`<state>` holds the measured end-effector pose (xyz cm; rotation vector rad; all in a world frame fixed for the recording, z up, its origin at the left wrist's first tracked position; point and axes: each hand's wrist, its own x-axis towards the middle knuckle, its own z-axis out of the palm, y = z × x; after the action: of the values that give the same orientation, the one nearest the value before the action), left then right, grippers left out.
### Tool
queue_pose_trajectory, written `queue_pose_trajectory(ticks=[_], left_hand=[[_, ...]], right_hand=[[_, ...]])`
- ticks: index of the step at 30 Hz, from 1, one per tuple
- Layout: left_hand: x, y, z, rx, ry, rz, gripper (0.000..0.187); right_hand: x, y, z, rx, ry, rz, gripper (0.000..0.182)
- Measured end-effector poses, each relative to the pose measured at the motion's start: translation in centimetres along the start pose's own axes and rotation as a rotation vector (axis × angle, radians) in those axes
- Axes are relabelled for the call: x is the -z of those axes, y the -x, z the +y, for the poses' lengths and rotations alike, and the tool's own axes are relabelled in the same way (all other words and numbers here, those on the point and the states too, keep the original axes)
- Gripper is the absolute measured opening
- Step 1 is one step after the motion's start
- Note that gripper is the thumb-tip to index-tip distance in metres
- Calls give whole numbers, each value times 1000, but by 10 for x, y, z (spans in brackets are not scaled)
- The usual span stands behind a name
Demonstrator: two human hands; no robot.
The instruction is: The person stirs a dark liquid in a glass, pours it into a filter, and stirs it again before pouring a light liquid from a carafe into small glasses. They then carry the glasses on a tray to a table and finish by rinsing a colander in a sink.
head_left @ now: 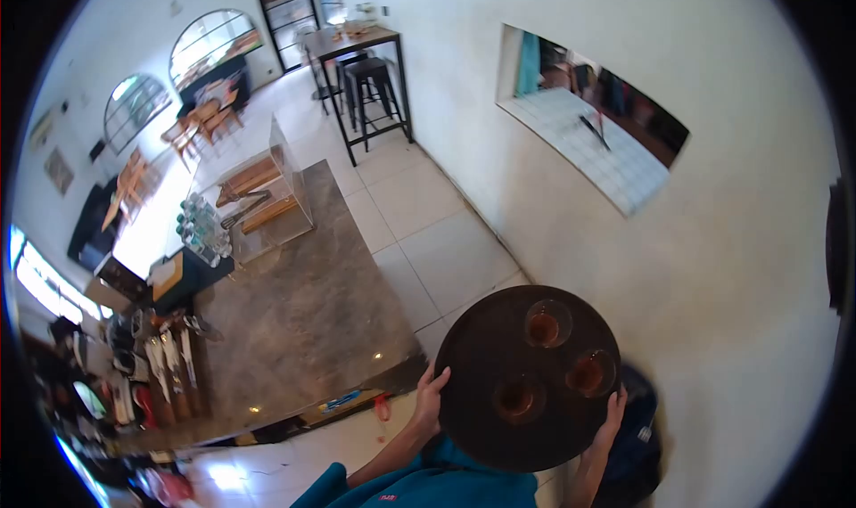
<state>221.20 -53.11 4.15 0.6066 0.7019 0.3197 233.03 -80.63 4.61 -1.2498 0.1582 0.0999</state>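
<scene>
A round dark serving tray is held level in front of my body. Three clear glasses with reddish-brown drink stand on it: one glass at the far side, another glass at the right, and a third glass nearer me. My left hand grips the tray's left rim, thumb on top and the fingers hidden beneath. On the opposite rim my right hand is closed in the same way, its fingers mostly out of sight under the tray.
A brown stone-topped counter stands at the left, bearing a clear display case, water bottles and cutlery. At the right, the white wall has a serving hatch with a tiled ledge. Farther off are a high table and stools.
</scene>
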Motion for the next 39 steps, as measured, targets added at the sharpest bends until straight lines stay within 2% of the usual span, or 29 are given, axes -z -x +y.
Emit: queue_pose_trajectory(ticks=[3,5,7,9,12,15,21,26,31,34,36,37,39], left_hand=[[-28,-43,17,-165,74,31,42],[-45,-73,30,-191,118,90,44],[-51,-109,43,-324,124,154,46],[-62,-143,67,-331,160,180,48],[-76,-191,107,-426,175,244,48],[-85,-237,147,-473,184,278,48],[-94,-330,222,-629,225,439,41],[-95,-419,291,-711,249,460,45],[-72,-519,349,-730,311,574,43],[-52,-567,398,-790,319,624,41],[-51,-597,424,-841,329,815,39],[-50,-611,436,-842,369,824,39],[-39,-629,466,-911,502,707,39]], right_hand=[[-48,-90,-11,-27,75,-199,48],[-89,-143,-13,-49,139,-249,48],[-137,-188,-15,-37,160,-375,46],[-190,-230,-13,-7,173,-442,46],[-264,-281,-4,-187,60,-520,45],[-328,-332,11,-264,19,-596,43],[-460,-416,42,-291,-2,-735,43],[-581,-482,76,-352,5,-811,44],[-710,-551,127,-304,203,-865,44],[-796,-580,157,-440,87,-974,44],[-856,-593,174,-426,163,-1035,44],[-888,-601,182,-379,224,-1089,44],[-946,-605,189,-355,228,-1162,44]])
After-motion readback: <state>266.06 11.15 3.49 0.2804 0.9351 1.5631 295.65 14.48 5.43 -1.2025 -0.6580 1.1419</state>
